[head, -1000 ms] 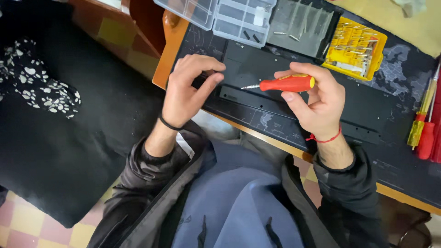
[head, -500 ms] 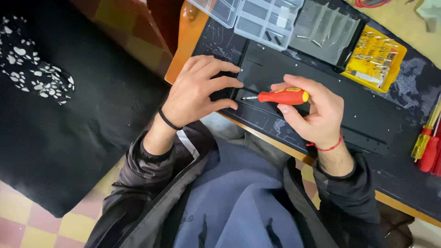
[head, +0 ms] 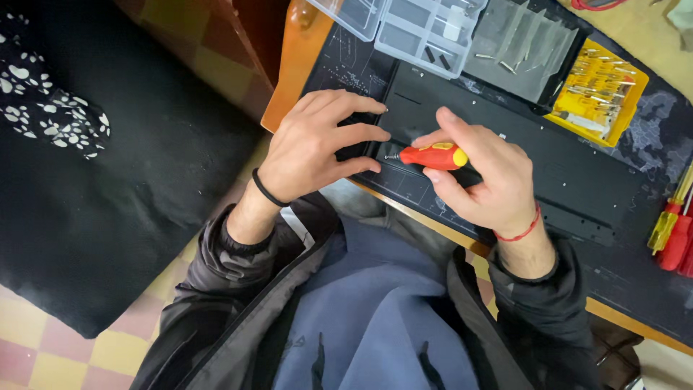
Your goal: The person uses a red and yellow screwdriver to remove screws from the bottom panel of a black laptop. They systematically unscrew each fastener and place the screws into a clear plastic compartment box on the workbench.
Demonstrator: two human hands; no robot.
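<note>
The right hand [head: 482, 180] was closed around a small red screwdriver [head: 433, 156] with a yellow end, thumb and fingers wrapped about its handle. The tool lay nearly level, its thin metal tip pointing left toward the near left corner of a flat black device [head: 548, 162] that rested on a dark work mat [head: 635, 267] on the table [head: 299, 65]. The left hand [head: 317, 148] lay spread, palm down, its fingertips pressing on the left end of the black device just beside the screwdriver's tip; it gripped nothing. Whether the tip actually sat in a screw could not be made out, since the spot was small and partly hidden by the fingers.

Beyond the device stood a clear plastic compartment box [head: 422, 29], a grey tray of bits [head: 523, 43] and a yellow bit holder [head: 599, 94]. More red and yellow screwdrivers [head: 671, 231] lay at the mat's right edge, well apart from both hands.
</note>
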